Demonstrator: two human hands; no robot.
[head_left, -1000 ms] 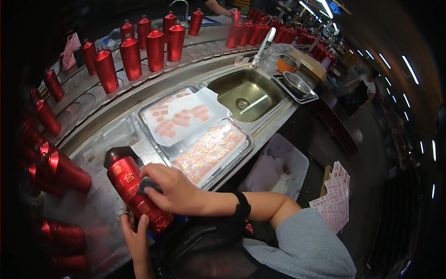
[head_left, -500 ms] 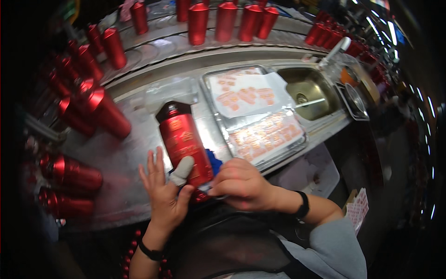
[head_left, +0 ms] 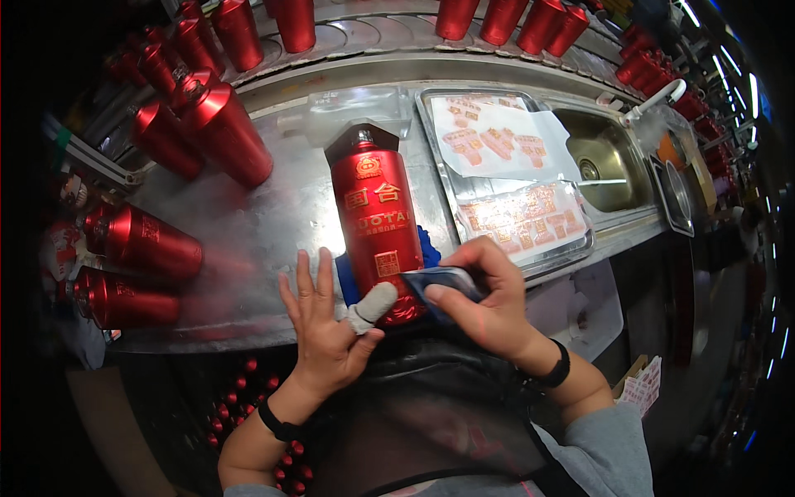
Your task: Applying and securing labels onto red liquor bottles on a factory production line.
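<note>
A glossy red bottle (head_left: 377, 219) with gold markings lies on its back on the metal worktop, its neck away from me. A dark holder (head_left: 339, 149) is behind its shoulder, and blue cloth-like material (head_left: 346, 280) shows at both sides. My left hand (head_left: 323, 344) is open, fingers spread. A grey-white cover wraps one finger (head_left: 374, 306), which rests on the bottle near its base. In my right hand (head_left: 497, 311) a flat dark blue scraper-like piece (head_left: 447, 286) is pinched between thumb and fingers. Its tip is at the bottle's lower right side; I cannot tell whether it touches.
Right of the bottle, a metal tray (head_left: 592, 240) carries sheets of red-and-gold decals (head_left: 497, 141). Beyond is a sink (head_left: 613, 178). Several red bottles (head_left: 224, 137) stand at left, others (head_left: 141, 240) at the near left. More bottles line a conveyor (head_left: 373, 33) at the back.
The view has shifted, so the bottle and tray appear farther right. My right hand has turned, showing more of the blue piece. My left hand stays at the bottle's base.
</note>
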